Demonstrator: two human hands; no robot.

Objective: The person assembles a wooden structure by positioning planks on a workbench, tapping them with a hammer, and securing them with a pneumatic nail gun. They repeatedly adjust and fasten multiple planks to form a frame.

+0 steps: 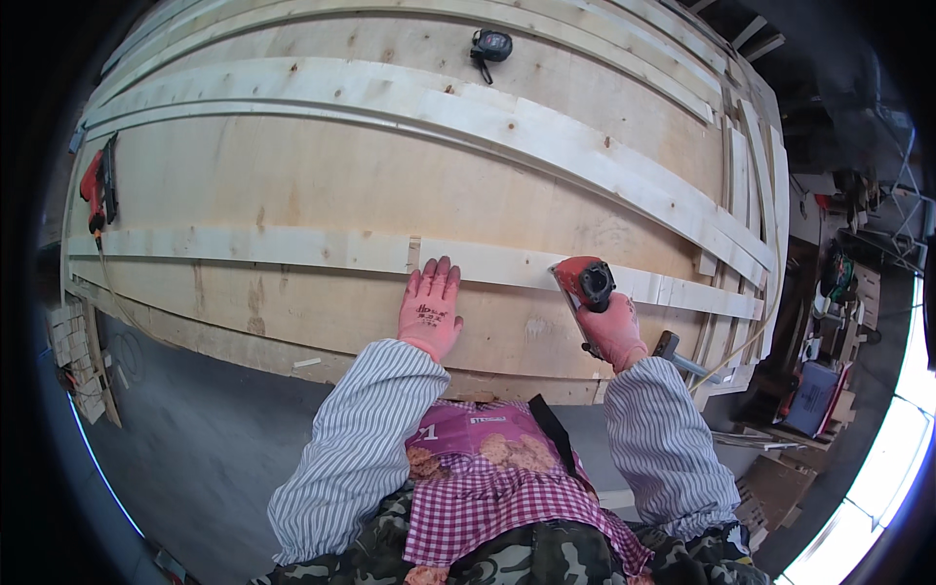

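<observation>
My left hand (430, 307), in a pink glove, lies flat with its fingers stretched out. Its fingertips rest on the near edge of a long pale wooden strip (331, 248), just below a small brown mark across it. Wrapped round the grip of a red and black nail gun (585, 277) is my gloved right hand (614, 333). The tool is over the same strip, to the right of my left hand; whether its nose touches the wood is hidden. Beneath the strip lies a broad plywood panel (331, 180).
A hammer (667, 344) lies just right of my right hand. A black tape measure (491, 45) sits at the far side. Another red tool (93, 190) with a hose rests at the left. More long wooden strips (585, 146) cross the panel and pile up along its right end.
</observation>
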